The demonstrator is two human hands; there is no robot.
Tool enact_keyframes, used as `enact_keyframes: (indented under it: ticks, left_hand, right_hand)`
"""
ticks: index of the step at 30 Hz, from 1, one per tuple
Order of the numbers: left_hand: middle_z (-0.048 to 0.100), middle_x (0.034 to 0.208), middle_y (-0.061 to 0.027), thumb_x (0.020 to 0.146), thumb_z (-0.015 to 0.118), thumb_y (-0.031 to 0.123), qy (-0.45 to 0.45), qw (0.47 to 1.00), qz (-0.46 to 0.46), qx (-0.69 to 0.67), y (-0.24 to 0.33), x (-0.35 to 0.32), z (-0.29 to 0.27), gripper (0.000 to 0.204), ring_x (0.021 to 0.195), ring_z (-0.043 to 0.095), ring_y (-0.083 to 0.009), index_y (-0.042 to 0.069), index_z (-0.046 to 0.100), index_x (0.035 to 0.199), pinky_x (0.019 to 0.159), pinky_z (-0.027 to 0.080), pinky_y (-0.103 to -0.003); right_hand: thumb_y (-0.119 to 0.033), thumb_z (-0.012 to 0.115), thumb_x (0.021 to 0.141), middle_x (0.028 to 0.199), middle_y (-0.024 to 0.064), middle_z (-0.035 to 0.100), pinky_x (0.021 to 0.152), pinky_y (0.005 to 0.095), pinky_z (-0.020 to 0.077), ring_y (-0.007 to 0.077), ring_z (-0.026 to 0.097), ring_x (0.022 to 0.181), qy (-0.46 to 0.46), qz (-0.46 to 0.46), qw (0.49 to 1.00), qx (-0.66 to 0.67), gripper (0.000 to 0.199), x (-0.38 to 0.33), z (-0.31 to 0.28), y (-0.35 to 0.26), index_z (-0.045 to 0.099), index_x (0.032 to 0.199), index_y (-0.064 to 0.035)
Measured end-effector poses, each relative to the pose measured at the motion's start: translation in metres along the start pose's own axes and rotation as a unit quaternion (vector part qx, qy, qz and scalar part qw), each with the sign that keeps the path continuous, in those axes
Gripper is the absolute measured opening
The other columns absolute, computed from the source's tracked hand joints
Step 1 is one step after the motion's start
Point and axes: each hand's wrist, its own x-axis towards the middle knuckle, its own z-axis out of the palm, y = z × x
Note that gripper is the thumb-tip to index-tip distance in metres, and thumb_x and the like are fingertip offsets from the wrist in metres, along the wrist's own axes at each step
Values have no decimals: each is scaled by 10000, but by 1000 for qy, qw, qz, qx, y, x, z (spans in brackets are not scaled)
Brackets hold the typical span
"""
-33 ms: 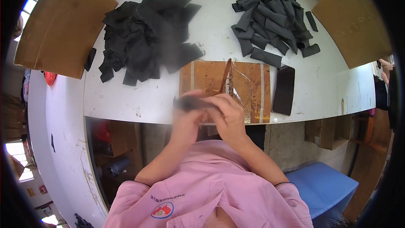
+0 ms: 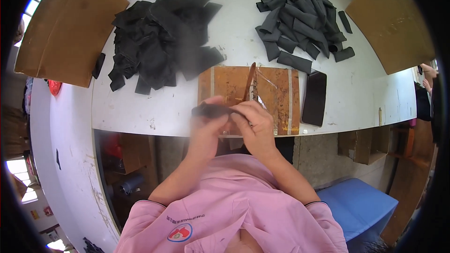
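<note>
A piece of black fabric (image 2: 208, 110) is held between my two hands, just above the near edge of the table. My left hand (image 2: 211, 124) grips its left part with the thumb pressed on top. The fingers of my right hand (image 2: 254, 121) pinch its right end. Beneath and beyond my hands lies a brown board (image 2: 227, 80) with pale tape strips. On it is a thin brown strip-like tool (image 2: 251, 82) pointing away from me, its near end hidden behind my right hand. Motion smears the fabric a little, so its exact fold cannot be made out.
Flat black fabric pieces (image 2: 154, 42) are heaped at the far left, rolled or tubular dark pieces (image 2: 304, 16) at the far right. A black phone (image 2: 314, 99) lies right of the board. Cardboard panels (image 2: 70, 28) flank the white table (image 2: 126, 112); a blue stool (image 2: 358, 206) stands lower right.
My right hand has shifted slightly, and its thumb and fingers sit differently on the fabric's right end. The fabric stays in both hands. The view has moved a touch.
</note>
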Motion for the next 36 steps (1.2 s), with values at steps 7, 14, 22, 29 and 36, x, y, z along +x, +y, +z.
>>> enact_keyframes:
  ticks: [7,14,22,29,36]
  left_hand:
    - [573,746,-6,771,612,96,-52,985,33,162,24,8,0,154,626,503,-45,11,572,892,550,395,-164]
    - [573,726,-1,767,618,87,-83,983,-22,161,28,10,-1,115,580,479,-18,21,578,854,471,354,-139]
    - [574,746,-24,799,571,53,-11,990,78,115,12,11,0,49,646,509,-70,18,551,826,614,410,-187]
    - [512,743,2,857,510,108,52,983,173,26,10,8,25,59,661,481,-54,50,498,856,620,412,-190]
    - [510,796,-55,892,422,176,95,985,141,22,-7,5,25,129,702,505,-118,48,425,909,623,442,-249]
  right_hand:
    - [-92,561,772,675,125,544,539,315,403,247,537,599,-99,150,984,6,122,3,-36,-3,569,796,28]
    - [-44,567,735,684,148,531,543,372,403,321,532,623,-107,30,987,-118,67,7,-47,-9,548,730,20]
    - [-51,582,729,672,144,550,546,327,416,276,553,614,-97,86,990,-57,87,2,-47,-23,567,762,27]
    - [-151,588,807,726,5,562,551,204,428,57,498,620,33,249,914,318,198,-5,-28,-30,554,905,17]
    - [-151,595,804,746,4,558,526,190,411,46,472,586,55,250,908,331,173,-15,-8,-17,583,889,0]
